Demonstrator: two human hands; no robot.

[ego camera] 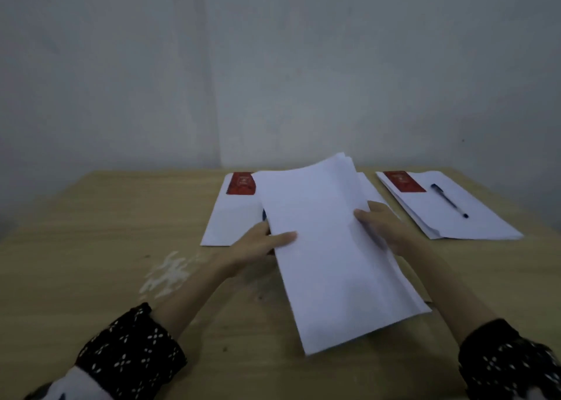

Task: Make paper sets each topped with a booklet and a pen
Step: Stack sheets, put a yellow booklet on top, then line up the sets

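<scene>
Paper stack (pixel 328 247) mid-frame, raised at far end, left hand (pixel 261 244) and right hand (pixel 382 226) clamped on its sides; finished set (pixel 473 217) upper right. Step: forming next set. Next: lay flat on table (pixel 121 247), add booklet, pen.

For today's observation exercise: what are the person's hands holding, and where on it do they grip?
A stack of white paper: left hand grips its left long edge, right hand its right long edge.
</scene>
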